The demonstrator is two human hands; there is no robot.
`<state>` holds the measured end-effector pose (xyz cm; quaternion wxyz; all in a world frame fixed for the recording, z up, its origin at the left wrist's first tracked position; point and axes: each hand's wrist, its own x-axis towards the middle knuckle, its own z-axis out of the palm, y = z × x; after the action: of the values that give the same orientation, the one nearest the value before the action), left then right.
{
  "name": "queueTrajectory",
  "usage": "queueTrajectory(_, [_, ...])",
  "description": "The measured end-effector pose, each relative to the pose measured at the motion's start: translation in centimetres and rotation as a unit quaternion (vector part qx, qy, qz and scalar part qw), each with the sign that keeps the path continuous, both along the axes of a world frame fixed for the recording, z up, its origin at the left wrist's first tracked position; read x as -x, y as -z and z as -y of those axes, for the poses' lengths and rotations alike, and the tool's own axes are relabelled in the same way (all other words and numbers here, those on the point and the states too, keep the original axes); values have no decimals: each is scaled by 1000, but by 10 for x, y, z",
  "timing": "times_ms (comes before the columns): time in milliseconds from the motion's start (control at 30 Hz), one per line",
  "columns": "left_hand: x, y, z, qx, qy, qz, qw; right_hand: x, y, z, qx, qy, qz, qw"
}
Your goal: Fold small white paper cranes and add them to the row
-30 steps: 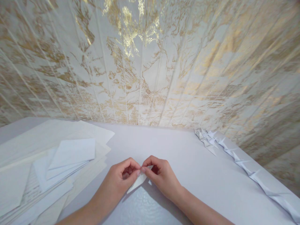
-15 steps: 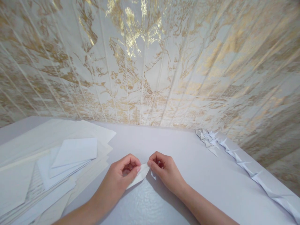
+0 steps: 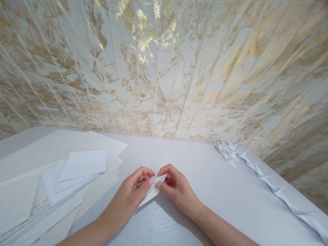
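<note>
A small folded piece of white paper [image 3: 151,193] is held between both hands, just above the table, its pointed end up and to the right. My left hand [image 3: 135,186] pinches it with the thumb on top, the other fingers curled behind. My right hand [image 3: 176,187] grips the pointed end, thumb pressed on the near face and index finger at the tip. Part of the paper's left side is hidden by my left hand. Faint dark marks show on its surface.
Stacked white paper sheets [image 3: 82,165] and larger cream sheets [image 3: 102,141] lie on the left of the white table [image 3: 194,160]. Several folded paper figures [image 3: 266,179] line the right edge. Behind the table hangs a gold-patterned curtain [image 3: 153,85].
My right hand has shifted slightly left and its thumb now lies on the paper's face, lower than before. The paper's pointed tip shows more plainly. My left hand has barely moved.
</note>
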<state>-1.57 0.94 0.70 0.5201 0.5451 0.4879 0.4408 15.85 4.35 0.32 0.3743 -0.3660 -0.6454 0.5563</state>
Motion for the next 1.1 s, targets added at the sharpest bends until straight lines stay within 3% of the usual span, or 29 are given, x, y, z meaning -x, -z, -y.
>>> queueTrajectory(133, [-3,1,-1,79,22,55,995,-2,-1,-1,-52,39,46,997])
queueTrajectory(233, [-6,-2,-1,108,3,68,992,-3,-1,0,-69,46,55,995])
queueTrajectory(333, [-9,-3,0,127,28,57,990,-3,-1,2,-78,38,57,995])
queueTrajectory(500, [-5,6,-2,100,41,42,993,-7,-1,1,-108,-19,74,991])
queueTrajectory(700, [3,4,-5,5,22,-80,997,-12,1,-10,-103,-33,103,989])
queueTrajectory(867, [2,-1,-3,8,42,-161,986,-13,2,-12,-83,-36,122,988])
queueTrajectory(1100, [4,1,-3,-3,32,-195,980,-12,0,-13,-92,-35,130,987])
